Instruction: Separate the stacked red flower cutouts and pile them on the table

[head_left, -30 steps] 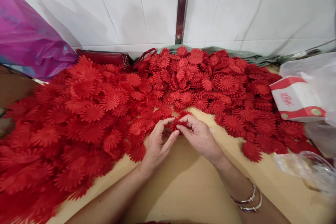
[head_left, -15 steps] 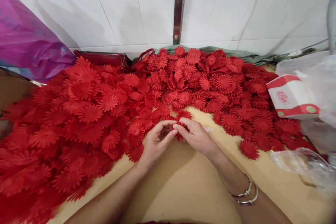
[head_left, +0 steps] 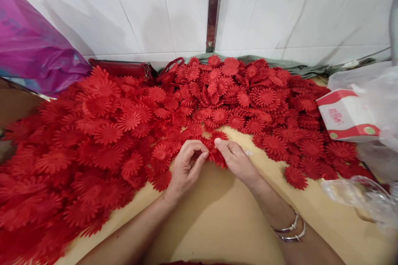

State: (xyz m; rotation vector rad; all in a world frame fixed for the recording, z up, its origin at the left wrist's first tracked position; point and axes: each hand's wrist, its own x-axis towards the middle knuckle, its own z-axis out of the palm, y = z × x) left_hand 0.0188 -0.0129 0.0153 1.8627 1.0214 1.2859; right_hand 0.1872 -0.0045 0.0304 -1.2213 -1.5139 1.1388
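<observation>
My right hand (head_left: 236, 160) grips a red artificial flower layer (head_left: 220, 160) between thumb and fingers, above the table's middle. Just left of it, my left hand (head_left: 187, 166) is closed in a loose pinch, thumb and forefinger tips almost meeting. Whatever is in that pinch, if anything, is too small to make out. A small gap separates the two hands. Behind them spreads a large heap of red flower layers (head_left: 107, 133), round with many narrow petals. Another dense part of the heap (head_left: 266, 97) lies to the back right.
On the right a white and red box (head_left: 347, 115) lies by clear plastic bags (head_left: 370, 198). A dark red purse (head_left: 121, 67) and a purple bag (head_left: 37, 45) are at the back left. A metal bracket (head_left: 213, 16) is fixed to the tiled wall behind the yellowish table (head_left: 214, 223).
My hands have come slightly apart; their fingertips met before. The red flower layer now shows more beside my right hand, which has shifted a little to the right.
</observation>
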